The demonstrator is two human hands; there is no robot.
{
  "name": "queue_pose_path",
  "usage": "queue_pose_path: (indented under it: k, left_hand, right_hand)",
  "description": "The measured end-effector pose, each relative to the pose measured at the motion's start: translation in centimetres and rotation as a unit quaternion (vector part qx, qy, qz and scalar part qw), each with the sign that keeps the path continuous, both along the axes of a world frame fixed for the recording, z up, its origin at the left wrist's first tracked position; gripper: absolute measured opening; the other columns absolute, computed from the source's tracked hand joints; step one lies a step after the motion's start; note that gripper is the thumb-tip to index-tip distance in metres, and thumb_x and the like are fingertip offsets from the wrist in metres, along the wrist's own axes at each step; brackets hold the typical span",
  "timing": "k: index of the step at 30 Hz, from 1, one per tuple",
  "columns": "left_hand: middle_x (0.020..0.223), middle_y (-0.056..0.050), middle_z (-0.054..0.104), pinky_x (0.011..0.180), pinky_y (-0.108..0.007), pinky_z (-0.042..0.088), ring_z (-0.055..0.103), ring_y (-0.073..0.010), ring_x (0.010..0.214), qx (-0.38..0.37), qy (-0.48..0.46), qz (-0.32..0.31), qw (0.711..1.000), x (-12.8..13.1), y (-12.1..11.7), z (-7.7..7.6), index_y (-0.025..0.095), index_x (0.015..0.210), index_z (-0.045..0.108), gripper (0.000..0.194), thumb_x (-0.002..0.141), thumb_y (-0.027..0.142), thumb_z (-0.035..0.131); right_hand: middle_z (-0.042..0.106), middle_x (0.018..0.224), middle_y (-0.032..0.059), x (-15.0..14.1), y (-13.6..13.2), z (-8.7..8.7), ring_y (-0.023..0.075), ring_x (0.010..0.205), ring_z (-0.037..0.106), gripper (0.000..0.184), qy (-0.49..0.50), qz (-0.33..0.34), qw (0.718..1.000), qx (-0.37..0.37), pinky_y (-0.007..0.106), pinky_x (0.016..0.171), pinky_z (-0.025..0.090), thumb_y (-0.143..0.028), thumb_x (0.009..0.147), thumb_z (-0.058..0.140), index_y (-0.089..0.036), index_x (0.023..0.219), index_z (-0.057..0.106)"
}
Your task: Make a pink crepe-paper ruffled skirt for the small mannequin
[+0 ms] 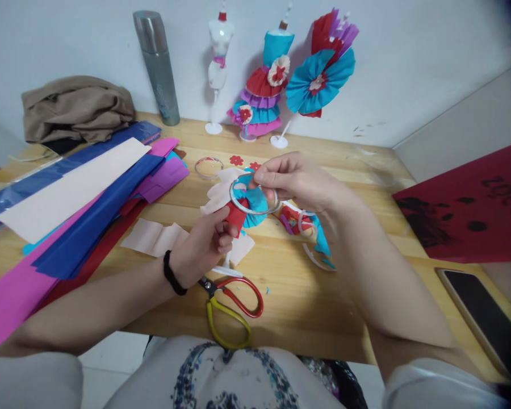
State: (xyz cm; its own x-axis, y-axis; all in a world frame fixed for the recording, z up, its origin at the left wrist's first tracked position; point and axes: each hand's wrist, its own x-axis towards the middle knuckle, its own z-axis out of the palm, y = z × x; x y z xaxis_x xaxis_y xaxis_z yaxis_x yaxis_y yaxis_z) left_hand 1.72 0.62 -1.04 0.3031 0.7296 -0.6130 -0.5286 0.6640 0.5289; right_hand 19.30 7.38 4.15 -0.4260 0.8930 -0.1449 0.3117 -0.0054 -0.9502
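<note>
My left hand (206,241) is closed on a small folded bundle of red, blue and cream crepe paper (244,204), held above the wooden table (298,295). My right hand (296,179) pinches a clear tape ring (252,196) that sits around the top of the bundle. A black band circles my left wrist. Red-and-yellow scissors (232,304) lie just below my left hand near the table's front edge.
Long sheets of blue, pink, purple and cream crepe paper (76,204) cover the left side. Three small mannequin stands with paper dresses (259,85) line the wall beside a metal flask (157,65). A brown cloth (74,108), another tape roll (208,166), a red sheet (468,204) and a phone (485,318) are around.
</note>
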Motion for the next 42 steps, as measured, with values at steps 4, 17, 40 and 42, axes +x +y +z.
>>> queue_pose_path:
  k: [4,17,40,42]
  left_hand:
    - [0.045,0.0,0.052,0.031,-0.013,0.022,0.033,-0.0022,0.029,-0.02,-0.015,-0.002,1.0,0.2,-0.2,0.7,0.012,0.06,0.049,0.041,0.098,0.017,0.035]
    - [0.049,0.0,0.051,0.032,-0.013,0.023,0.035,-0.0023,0.032,0.006,-0.014,0.006,1.0,-0.3,-0.4,-0.2,0.012,0.059,0.05,0.035,0.092,0.01,0.039]
    - [0.054,-0.003,0.057,0.034,-0.012,0.032,0.044,-0.0028,0.036,0.003,0.03,-0.051,0.998,-1.6,-1.3,0.4,0.008,0.059,0.057,0.033,0.09,0.007,0.046]
    - [0.053,-0.003,0.057,0.034,-0.012,0.033,0.045,-0.0028,0.037,0.007,0.04,-0.047,0.998,-1.9,-1.3,0.5,0.007,0.059,0.059,0.031,0.088,0.004,0.046]
  right_hand:
    - [0.05,0.049,-0.0028,-0.2,-0.1,-0.1,0.0058,0.043,0.035,0.034,-0.004,0.027,0.999,0.022,0.025,0.043,0.02,-0.044,0.078,0.068,-0.016,0.06,0.06]
    - [0.051,0.051,0.0002,0.0,-1.4,1.6,0.0099,0.05,0.042,0.043,-0.058,0.063,0.995,0.05,0.027,0.05,0.03,-0.051,0.074,0.071,-0.018,0.052,0.055]
    - [0.054,0.052,-0.0006,-0.6,-1.6,1.5,0.0094,0.051,0.044,0.039,-0.041,0.078,0.995,0.041,0.026,0.051,0.034,-0.047,0.075,0.071,-0.018,0.053,0.057]
    - [0.055,0.052,-0.0006,-0.2,-1.9,1.2,0.0095,0.051,0.045,0.038,-0.03,0.08,0.996,0.033,0.026,0.051,0.035,-0.047,0.076,0.07,-0.017,0.056,0.058]
